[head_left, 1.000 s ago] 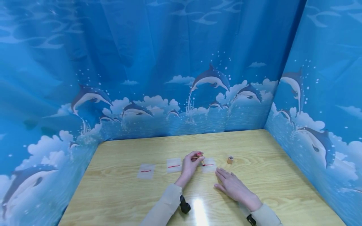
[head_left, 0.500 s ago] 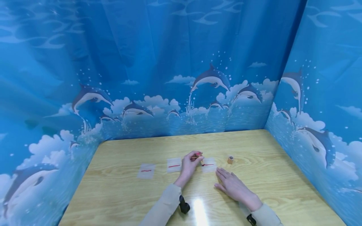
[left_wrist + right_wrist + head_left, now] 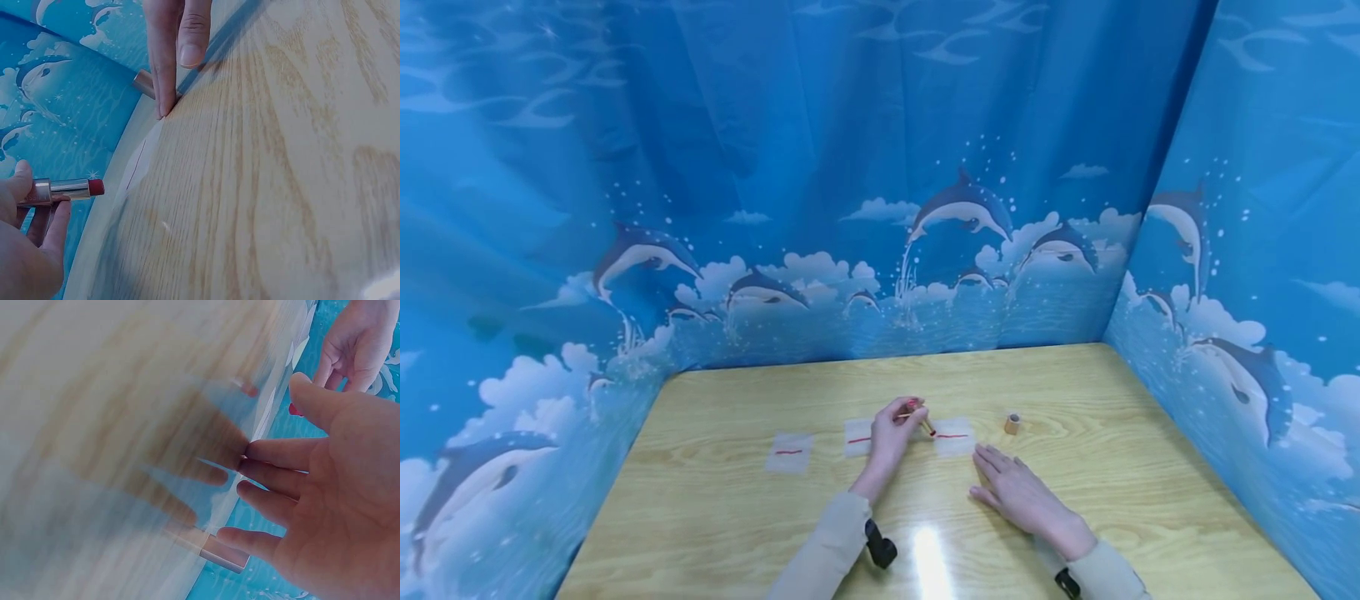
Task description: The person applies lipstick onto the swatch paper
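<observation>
My left hand [image 3: 904, 414] grips a gold lipstick [image 3: 923, 424] with its red tip out, held just above the wooden table [image 3: 715, 517] between the middle clear sheet [image 3: 854, 437] and the right clear sheet [image 3: 957, 437]. In the left wrist view the lipstick [image 3: 67, 187] is pinched between thumb and fingers, clear of the wood. Each sheet bears a red line, as does a third sheet [image 3: 788, 452] further left. My right hand [image 3: 996, 467] lies flat and open on the table just below the right sheet, holding nothing. The lipstick cap [image 3: 1012, 423] stands to its right.
Blue dolphin-print curtains [image 3: 880, 208] wall the table at the back and both sides. The cap [image 3: 223, 553] lies close to my right fingertips. A bright glare spot [image 3: 928, 558] sits near the front edge between my sleeves.
My left hand has drawn the lipstick a little to the left, off the right sheet's red line. The right hand has stayed put.
</observation>
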Demonstrator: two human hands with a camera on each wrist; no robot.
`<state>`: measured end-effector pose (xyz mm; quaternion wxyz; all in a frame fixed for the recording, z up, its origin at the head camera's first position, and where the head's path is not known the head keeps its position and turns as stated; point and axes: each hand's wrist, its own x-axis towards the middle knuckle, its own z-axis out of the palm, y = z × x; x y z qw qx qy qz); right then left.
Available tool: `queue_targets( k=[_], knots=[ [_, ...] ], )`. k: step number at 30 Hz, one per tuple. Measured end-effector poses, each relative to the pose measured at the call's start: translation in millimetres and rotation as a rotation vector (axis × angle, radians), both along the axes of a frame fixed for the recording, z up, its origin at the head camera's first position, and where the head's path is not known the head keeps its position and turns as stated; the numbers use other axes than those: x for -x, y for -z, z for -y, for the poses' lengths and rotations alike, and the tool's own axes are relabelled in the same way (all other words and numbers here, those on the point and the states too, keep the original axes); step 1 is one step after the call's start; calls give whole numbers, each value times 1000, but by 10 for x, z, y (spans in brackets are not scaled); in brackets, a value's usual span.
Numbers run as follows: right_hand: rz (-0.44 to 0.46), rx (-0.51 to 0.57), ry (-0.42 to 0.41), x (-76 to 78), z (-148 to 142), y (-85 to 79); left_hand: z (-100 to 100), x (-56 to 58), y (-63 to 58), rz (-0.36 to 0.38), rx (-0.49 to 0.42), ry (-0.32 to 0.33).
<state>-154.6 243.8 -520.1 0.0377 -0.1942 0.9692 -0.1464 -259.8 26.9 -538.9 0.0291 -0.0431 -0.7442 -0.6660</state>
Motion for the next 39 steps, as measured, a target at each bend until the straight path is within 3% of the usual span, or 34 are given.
queue_targets(
  k=[9,16,22,33,39],
  knots=[
    [-26,-13,-4,8,0,22,66,-33,-30,50,-45,-39],
    [-46,3,-9,17,-3,24,127,-60,-77,97,-168,-31],
    [-56,16,-7,21,10,25,190,-64,-119,129,-220,-37],
    [-100,-8,-14,27,22,7,321,-85,-150,86,-281,-60],
    [-118,-9,-17,18,19,15,360,-106,-165,111,-314,-64]
  ],
)
